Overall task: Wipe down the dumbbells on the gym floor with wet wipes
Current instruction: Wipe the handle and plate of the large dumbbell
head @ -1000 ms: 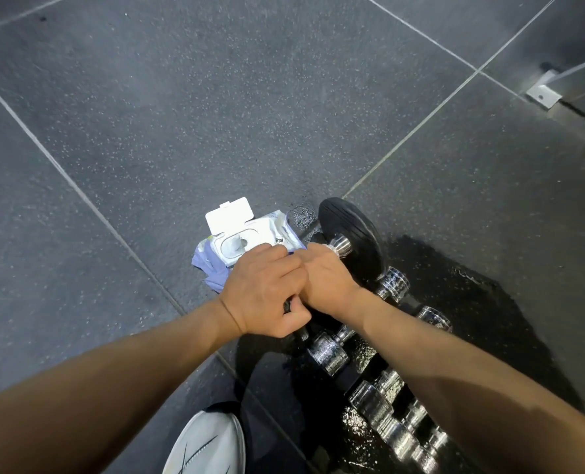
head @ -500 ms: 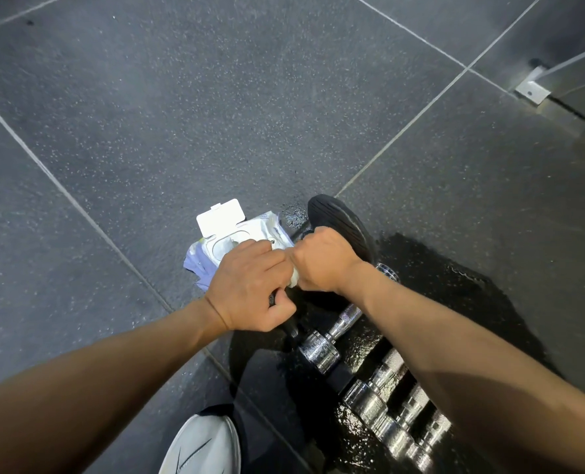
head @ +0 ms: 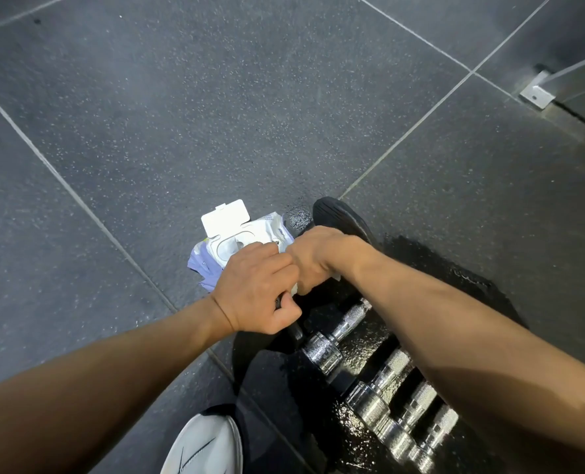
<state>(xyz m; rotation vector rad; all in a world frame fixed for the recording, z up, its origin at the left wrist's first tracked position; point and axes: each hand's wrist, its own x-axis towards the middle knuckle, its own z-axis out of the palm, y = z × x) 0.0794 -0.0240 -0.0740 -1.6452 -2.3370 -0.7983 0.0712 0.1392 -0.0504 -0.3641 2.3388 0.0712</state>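
Note:
A black dumbbell [head: 339, 217] lies on the gym floor, and both my hands are on it. My left hand [head: 257, 289] grips its near end, which is mostly hidden under the fist. My right hand [head: 318, 258] is curled round the handle with a white wet wipe [head: 335, 276] in it; only scraps of the wipe show under the fingers. Behind my hands lies the wet wipe pack [head: 246, 241], white and purple, with its lid flipped up. Several chrome dumbbells [head: 380, 388] lie in a row below my right forearm.
The floor is dark speckled rubber tiles [head: 181, 114] with pale seams. A wet, shiny patch [head: 438, 268] spreads around the dumbbells. A white shoe [head: 205, 446] shows at the bottom edge. A metal bracket [head: 537, 92] and frame stand at the top right.
My right hand has slid along the handle toward the far black head, covering the chrome end that showed before. My left hand keeps its grip.

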